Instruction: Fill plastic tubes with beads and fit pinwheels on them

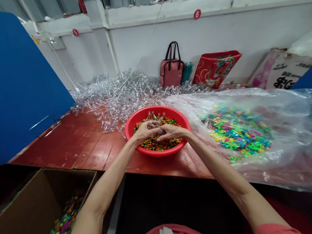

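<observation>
A red plastic basin (164, 152) holds many small beads (156, 145) in orange, green, yellow and dark colours. Several small clear plastic tubes (153, 115) stick up among the beads at its far side. My left hand (145, 130) is over the basin, its fingers curled around clear tubes. Facing it, my right hand (170, 131) has its fingers bent in, with what looks like a clear tube at the fingertips. Both hands almost meet above the beads. The fingers partly hide what they hold.
A heap of clear tubes (127, 88) lies along the wall. To the right, colourful propeller-like pieces (236, 131) lie on clear plastic sheeting (292, 130). A cardboard box (16, 232) with similar pieces stands lower left. Behind are a pink bag (171, 73), a red bag (215, 69) and blue partitions (8, 77).
</observation>
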### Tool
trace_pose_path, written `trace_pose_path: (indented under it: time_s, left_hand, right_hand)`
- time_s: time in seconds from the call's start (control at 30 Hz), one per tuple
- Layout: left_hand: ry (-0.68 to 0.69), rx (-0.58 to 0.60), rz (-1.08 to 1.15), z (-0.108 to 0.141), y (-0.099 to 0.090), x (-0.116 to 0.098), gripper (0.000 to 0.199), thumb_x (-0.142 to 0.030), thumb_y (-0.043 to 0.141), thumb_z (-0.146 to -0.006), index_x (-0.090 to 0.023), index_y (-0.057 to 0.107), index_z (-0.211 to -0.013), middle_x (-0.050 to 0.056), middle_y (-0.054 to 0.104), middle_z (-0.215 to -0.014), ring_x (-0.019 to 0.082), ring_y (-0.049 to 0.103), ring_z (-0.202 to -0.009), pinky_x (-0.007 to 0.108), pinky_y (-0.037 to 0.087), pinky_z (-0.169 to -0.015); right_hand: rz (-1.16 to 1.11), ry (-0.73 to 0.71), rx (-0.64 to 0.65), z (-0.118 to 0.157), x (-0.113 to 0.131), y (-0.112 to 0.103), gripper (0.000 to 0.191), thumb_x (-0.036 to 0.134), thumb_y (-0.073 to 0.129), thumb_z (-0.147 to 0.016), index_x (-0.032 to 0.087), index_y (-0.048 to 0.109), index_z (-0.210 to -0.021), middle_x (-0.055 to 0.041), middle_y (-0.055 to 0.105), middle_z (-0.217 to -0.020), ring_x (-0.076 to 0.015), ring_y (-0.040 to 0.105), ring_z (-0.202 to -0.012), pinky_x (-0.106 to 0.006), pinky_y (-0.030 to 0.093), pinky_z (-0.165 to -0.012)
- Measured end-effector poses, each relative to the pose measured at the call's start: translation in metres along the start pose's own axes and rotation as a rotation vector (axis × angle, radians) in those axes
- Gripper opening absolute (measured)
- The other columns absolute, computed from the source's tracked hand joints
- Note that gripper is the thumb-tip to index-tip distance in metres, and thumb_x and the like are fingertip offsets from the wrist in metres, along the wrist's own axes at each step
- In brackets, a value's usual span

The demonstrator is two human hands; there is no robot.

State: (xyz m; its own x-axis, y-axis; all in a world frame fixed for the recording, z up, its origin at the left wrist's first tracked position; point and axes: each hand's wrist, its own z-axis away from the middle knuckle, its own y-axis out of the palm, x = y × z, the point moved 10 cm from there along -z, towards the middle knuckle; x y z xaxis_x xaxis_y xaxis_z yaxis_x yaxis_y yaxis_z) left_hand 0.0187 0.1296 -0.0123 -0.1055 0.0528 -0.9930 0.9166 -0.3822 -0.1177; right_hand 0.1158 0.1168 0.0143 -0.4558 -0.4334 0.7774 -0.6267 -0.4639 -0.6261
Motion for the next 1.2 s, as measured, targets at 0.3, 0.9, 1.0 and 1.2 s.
trace_pose_path:
  time_s: [0.3, 0.9, 1.0, 1.2]
  left_hand:
    - [-0.110, -0.047, 0.068, 0.005, -0.008, 0.008, 0.033, -0.030, 0.089, -0.066, -0.015, 0.071, -0.087, 0.001, 0.069, -0.078, 0.012, 0.058, -0.066, 0.023, 0.041, -0.056]
    - [-0.205, -0.088, 0.089, 0.004, -0.013, 0.025, 0.022, -0.017, 0.084, -0.068, -0.016, 0.064, -0.079, -0.004, 0.060, -0.062, 0.009, 0.053, -0.051, 0.022, 0.043, -0.048]
    - [-0.204, -0.080, 0.120, 0.003, -0.012, 0.027, 0.022, -0.016, 0.083, -0.070, -0.015, 0.064, -0.079, -0.004, 0.059, -0.062, 0.009, 0.053, -0.050, 0.021, 0.045, -0.049]
    - [-0.229, -0.087, 0.197, 0.002, -0.013, 0.031, 0.025, -0.016, 0.086, -0.070, -0.014, 0.062, -0.079, -0.003, 0.061, -0.066, 0.010, 0.058, -0.052, 0.026, 0.054, -0.054]
  right_hand:
    - [0.081, 0.014, -0.060, 0.014, 0.022, 0.009, 0.038, 0.040, 0.067, -0.102, 0.017, 0.065, -0.132, -0.0097, 0.065, -0.134, -0.0275, 0.067, -0.115, -0.047, 0.060, -0.096]
    - [0.088, 0.072, -0.020, 0.003, -0.007, -0.002, 0.035, 0.045, 0.074, -0.078, 0.014, 0.078, -0.094, -0.0015, 0.072, -0.079, -0.0192, 0.062, -0.078, -0.028, 0.047, -0.072]
    - [0.018, 0.058, 0.017, 0.001, -0.010, 0.002, 0.038, 0.044, 0.069, -0.082, 0.012, 0.078, -0.101, -0.0037, 0.074, -0.087, -0.0186, 0.062, -0.079, -0.028, 0.047, -0.074]
    - [-0.015, 0.042, -0.041, -0.007, -0.025, 0.007, 0.032, 0.036, 0.060, -0.084, 0.013, 0.079, -0.094, 0.0001, 0.067, -0.075, -0.0149, 0.053, -0.067, -0.026, 0.040, -0.066]
